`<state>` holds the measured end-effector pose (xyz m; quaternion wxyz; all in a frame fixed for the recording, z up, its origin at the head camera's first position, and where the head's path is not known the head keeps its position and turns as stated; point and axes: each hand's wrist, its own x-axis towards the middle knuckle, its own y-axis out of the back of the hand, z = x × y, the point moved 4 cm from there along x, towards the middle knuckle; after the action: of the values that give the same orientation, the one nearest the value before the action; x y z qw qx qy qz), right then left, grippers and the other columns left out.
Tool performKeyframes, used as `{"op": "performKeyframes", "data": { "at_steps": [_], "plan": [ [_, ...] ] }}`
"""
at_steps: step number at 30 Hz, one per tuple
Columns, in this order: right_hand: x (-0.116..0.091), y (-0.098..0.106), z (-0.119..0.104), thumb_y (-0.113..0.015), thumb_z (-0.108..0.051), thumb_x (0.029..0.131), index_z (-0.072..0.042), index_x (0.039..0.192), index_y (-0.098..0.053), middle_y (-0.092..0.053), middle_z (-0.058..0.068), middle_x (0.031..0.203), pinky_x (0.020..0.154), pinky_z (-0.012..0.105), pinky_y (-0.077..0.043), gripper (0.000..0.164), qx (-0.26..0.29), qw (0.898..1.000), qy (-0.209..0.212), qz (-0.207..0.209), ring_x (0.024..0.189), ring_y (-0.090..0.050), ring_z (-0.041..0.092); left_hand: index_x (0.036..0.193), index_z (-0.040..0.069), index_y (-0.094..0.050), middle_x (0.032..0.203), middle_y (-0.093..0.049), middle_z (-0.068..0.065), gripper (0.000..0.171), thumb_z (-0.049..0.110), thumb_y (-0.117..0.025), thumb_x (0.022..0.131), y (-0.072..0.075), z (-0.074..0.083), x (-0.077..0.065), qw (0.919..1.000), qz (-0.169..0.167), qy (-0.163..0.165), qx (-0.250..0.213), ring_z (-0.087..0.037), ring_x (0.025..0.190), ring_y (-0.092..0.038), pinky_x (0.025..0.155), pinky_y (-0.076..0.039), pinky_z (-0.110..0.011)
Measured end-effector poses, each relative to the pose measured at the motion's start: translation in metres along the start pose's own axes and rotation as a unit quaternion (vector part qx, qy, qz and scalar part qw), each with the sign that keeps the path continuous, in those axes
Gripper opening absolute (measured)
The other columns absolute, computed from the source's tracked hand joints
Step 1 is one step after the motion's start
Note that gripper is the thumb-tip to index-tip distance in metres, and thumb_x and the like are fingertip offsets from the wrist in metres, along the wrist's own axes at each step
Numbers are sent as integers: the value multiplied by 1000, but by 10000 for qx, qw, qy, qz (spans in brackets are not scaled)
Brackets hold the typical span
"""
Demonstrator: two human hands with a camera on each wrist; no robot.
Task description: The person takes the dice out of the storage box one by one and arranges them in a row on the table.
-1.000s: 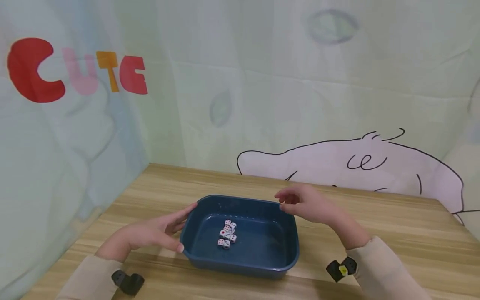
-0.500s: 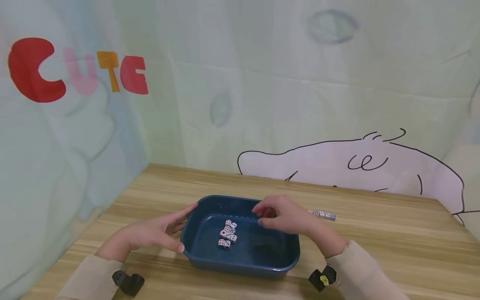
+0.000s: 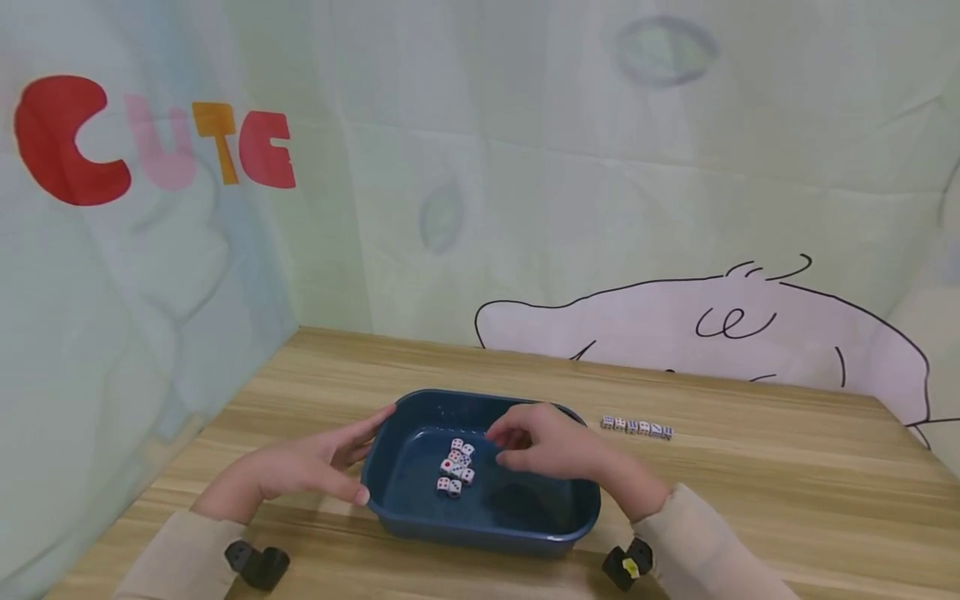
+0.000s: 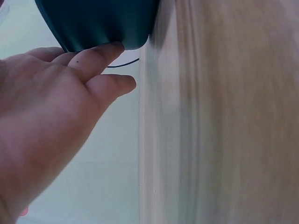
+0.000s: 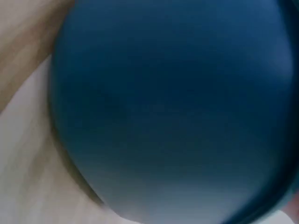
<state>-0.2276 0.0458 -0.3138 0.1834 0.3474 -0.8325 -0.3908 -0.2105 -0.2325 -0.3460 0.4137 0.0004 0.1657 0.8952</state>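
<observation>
A dark blue rectangular tub (image 3: 480,533) stands on the wooden table. Several white dice (image 3: 454,468) with red and dark dots lie in a loose group on its floor, left of the middle. My left hand (image 3: 311,465) rests against the tub's left wall with fingers extended; the left wrist view shows the fingers (image 4: 96,60) touching the tub's outside. Over the tub's right half hovers my right hand (image 3: 543,442), fingers loosely bent toward the dice and apart from them. I see nothing held in it. The right wrist view is filled mostly by the tub's blurred outer wall (image 5: 163,107).
Right of the tub, a straight row of dice (image 3: 637,427) sits on the table (image 3: 750,475). A printed cloth backdrop (image 3: 525,208) closes off the back and left side. Each wrist wears a small black camera mount (image 3: 257,565).
My right hand has moved left and slightly down, from the tub's right rim to over its inside. The row of dice on the table came into view. My left hand stays still.
</observation>
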Motion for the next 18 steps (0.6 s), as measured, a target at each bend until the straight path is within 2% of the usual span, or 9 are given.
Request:
{"op": "performKeyframes", "data": {
  "at_steps": [2, 4, 9, 13, 18],
  "plan": [
    [2, -3, 0, -65, -11, 89, 0, 114, -67, -67, 11, 105, 78, 24, -50, 27, -8, 10000, 33, -11, 87, -62, 10, 155, 8, 5, 159, 1, -26, 103, 15, -71, 85, 0, 0, 0, 10000, 5, 5, 17, -55, 140, -8, 109, -23, -48],
    [4, -7, 0, -66, -11, 89, 0, 113, -67, -67, 10, 105, 78, 23, -50, 26, 16, 10000, 26, -42, 87, -62, 10, 155, 8, 5, 158, 0, -27, 103, 15, -71, 85, 0, 0, 0, 10000, 6, 11, 29, -54, 140, -9, 109, -23, -48],
    [10, -15, -1, -66, -10, 89, 0, 113, -68, -66, 8, 103, 76, 22, -50, 26, 76, 9998, -6, -163, 85, -60, 8, 155, 7, 5, 158, 1, -27, 103, 16, -71, 85, -1, 1, 0, 10000, 10, 33, 44, -54, 141, -9, 107, -27, -34],
    [14, -20, 0, -66, -9, 88, -2, 111, -68, -66, 5, 101, 75, 21, -49, 24, 98, 9997, -43, -238, 83, -60, 7, 154, 6, 6, 159, 2, -26, 103, 16, -70, 86, 0, 1, 0, 10000, 2, 6, 26, -53, 141, -8, 108, -28, -31],
    [18, -25, 2, -67, -8, 87, -3, 109, -69, -66, 2, 99, 75, 20, -49, 23, 33, 9996, -65, -279, 82, -59, 6, 154, 6, 6, 159, 3, -26, 103, 15, -70, 86, 0, 0, 0, 10000, -16, -22, -36, -53, 141, -7, 103, -28, -20]
  ]
}}
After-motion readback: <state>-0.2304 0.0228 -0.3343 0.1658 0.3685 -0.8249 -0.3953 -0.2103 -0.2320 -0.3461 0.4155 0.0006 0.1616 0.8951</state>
